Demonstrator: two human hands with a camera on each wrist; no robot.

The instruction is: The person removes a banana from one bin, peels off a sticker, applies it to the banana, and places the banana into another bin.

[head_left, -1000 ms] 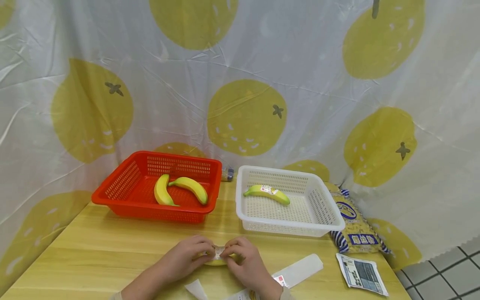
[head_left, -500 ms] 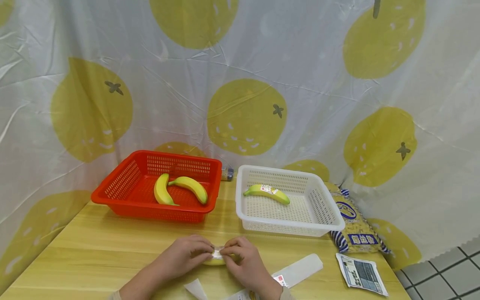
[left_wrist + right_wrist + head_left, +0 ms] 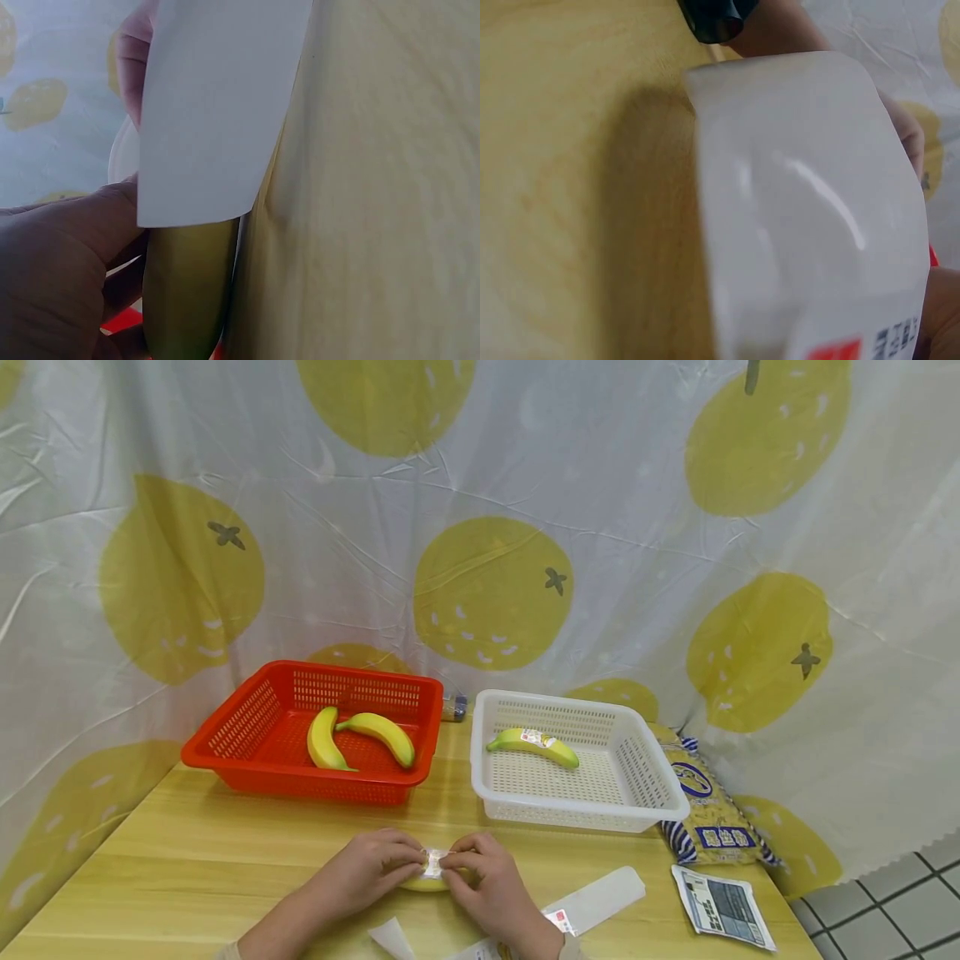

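Note:
A banana [image 3: 425, 884] lies on the wooden table [image 3: 225, 860] in front of me, a white printed sticker [image 3: 433, 863] across its top. From the left, my left hand [image 3: 367, 870] pinches the sticker's edge against the banana. My right hand [image 3: 491, 878] pinches the sticker's other side. In the left wrist view, curled white paper [image 3: 217, 112] hides part of the banana [image 3: 187, 292], with the left hand [image 3: 52, 277] beside it. Under my right forearm runs a white backing strip [image 3: 603, 895] with printed stickers; the strip [image 3: 810, 187] fills much of the right wrist view.
A red basket [image 3: 315, 781] with two bananas stands at the back left. To its right, a white basket [image 3: 585, 817] holds one banana bearing a sticker. A yellow printed bag [image 3: 716, 827] and a small flat packet [image 3: 723, 908] lie at the right. Behind hangs a fruit-print curtain [image 3: 630, 560].
Between my fingertips the sticker has come to show more and lie flatter on the banana. My left fingertips have shifted slightly left; the right hand has barely moved.

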